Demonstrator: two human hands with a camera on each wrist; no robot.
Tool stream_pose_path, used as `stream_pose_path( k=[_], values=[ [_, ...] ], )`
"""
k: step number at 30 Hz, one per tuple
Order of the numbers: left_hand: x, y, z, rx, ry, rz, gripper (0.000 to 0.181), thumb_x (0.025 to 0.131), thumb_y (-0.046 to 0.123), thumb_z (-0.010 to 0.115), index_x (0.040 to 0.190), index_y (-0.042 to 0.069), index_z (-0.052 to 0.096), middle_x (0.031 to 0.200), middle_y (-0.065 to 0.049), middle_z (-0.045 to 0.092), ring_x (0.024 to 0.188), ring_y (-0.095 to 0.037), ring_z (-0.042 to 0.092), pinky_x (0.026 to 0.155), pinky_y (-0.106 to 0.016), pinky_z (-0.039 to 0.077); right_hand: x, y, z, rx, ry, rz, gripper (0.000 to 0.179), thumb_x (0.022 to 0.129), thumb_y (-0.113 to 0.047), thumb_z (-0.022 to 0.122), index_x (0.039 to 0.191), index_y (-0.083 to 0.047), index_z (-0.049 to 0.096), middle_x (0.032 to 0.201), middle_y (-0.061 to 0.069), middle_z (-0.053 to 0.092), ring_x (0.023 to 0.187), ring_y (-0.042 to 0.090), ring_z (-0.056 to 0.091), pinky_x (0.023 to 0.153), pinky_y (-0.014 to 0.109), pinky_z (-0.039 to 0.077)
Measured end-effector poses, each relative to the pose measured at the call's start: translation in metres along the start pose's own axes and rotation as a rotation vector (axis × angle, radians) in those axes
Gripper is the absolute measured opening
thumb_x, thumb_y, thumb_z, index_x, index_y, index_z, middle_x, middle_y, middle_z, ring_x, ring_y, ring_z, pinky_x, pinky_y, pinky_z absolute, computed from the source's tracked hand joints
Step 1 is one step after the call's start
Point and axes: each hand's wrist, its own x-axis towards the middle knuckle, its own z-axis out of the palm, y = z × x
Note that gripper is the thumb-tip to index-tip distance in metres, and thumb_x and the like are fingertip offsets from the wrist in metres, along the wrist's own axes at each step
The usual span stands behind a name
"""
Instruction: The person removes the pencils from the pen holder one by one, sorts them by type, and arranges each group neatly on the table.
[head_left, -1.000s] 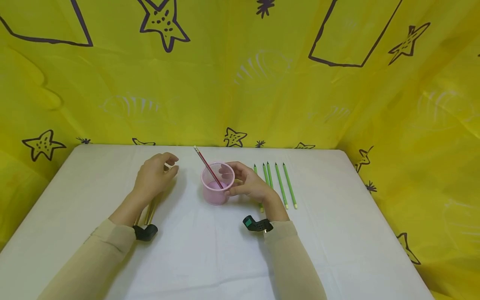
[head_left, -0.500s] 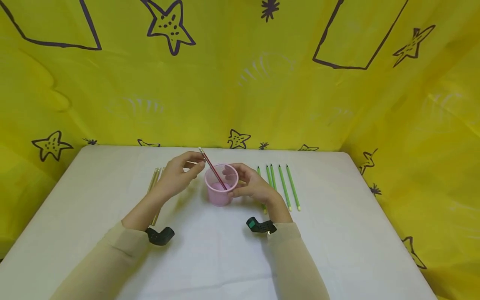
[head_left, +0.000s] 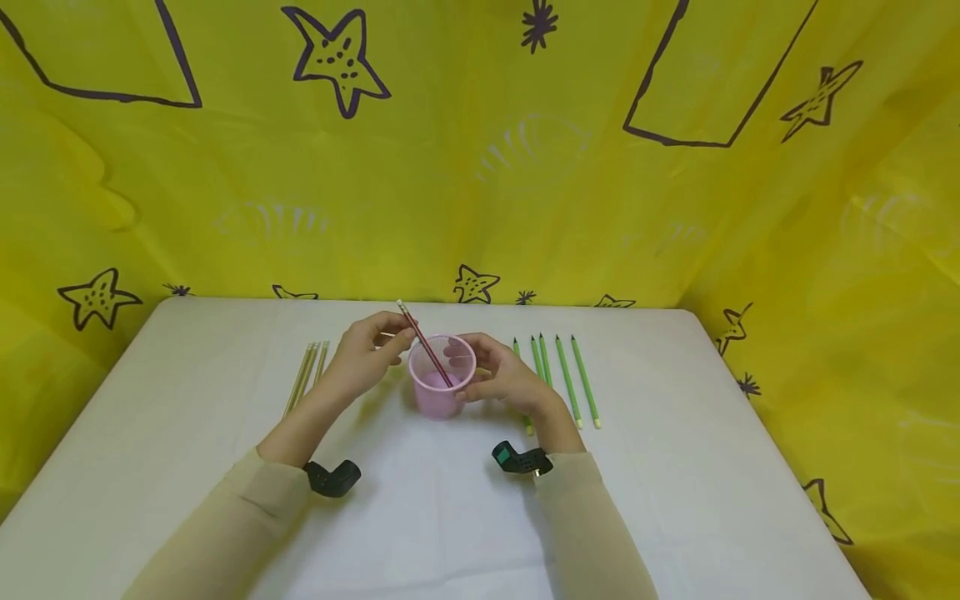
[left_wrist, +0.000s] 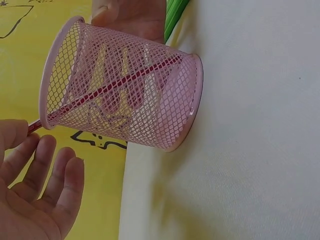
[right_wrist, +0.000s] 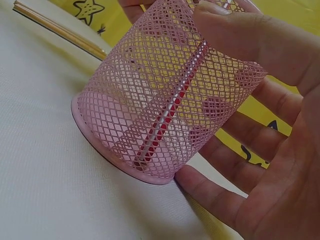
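Note:
A pink mesh pencil cup stands upright on the white table. Inside it leans a red pencil, its white end sticking out past the rim to the upper left. My left hand is beside the cup, and its thumb and index finger pinch the pencil just above the rim, as the left wrist view shows. The other fingers of that hand are spread loosely. From the right side my right hand grips the cup, thumb near the rim in front and fingers behind the mesh.
Several green pencils lie side by side right of the cup, one partly behind the right wrist. Gold pencils lie to the left, partly covered by the left forearm. A yellow patterned cloth hangs behind the table.
My left hand has moved right, from above the gold pencils to the red pencil, which it now pinches. The right hand keeps its hold on the cup.

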Motion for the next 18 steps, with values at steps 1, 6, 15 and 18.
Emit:
stream_pose_path(
  k=[1,6,15,18],
  values=[
    [0.0001,0.0001,0.0004,-0.001,0.001,0.003,0.025,0.100,0.016,0.061,0.118,0.000,0.063,0.114,-0.018,0.067,0.101,-0.039,0.067,0.077,-0.035,0.061,-0.0001,-0.0003,0.0000,-0.003,0.004,0.001,0.077,0.073,0.007,0.080,0.142,-0.004,0.047,0.142,0.016,0.054,0.134,0.035,0.048,0.111,0.054,0.040],
    [0.0015,-0.0008,0.0024,-0.006,0.016,0.004,0.021,0.099,0.016,0.062,0.113,0.000,0.064,0.111,-0.018,0.068,0.097,-0.036,0.068,0.075,-0.033,0.061,0.0002,0.0005,0.0006,-0.002,0.010,-0.007,0.077,0.072,0.008,0.079,0.141,-0.004,0.047,0.142,0.016,0.054,0.133,0.034,0.049,0.111,0.053,0.042],
    [0.0019,-0.0030,0.0033,-0.005,0.028,-0.015,0.022,0.100,0.019,0.062,0.110,0.000,0.063,0.109,-0.016,0.067,0.096,-0.030,0.068,0.076,-0.032,0.061,-0.0009,-0.0001,0.0019,-0.007,0.011,0.000,0.077,0.072,0.008,0.079,0.141,-0.005,0.047,0.141,0.015,0.055,0.132,0.033,0.050,0.109,0.052,0.044],
    [0.0013,-0.0020,0.0040,-0.011,0.033,-0.022,0.023,0.100,0.020,0.062,0.111,0.000,0.062,0.109,-0.016,0.066,0.096,-0.029,0.067,0.077,-0.032,0.061,-0.0013,0.0010,0.0015,0.005,0.009,0.003,0.077,0.072,0.008,0.079,0.141,-0.007,0.048,0.141,0.016,0.055,0.132,0.034,0.050,0.109,0.052,0.043]
  ],
)
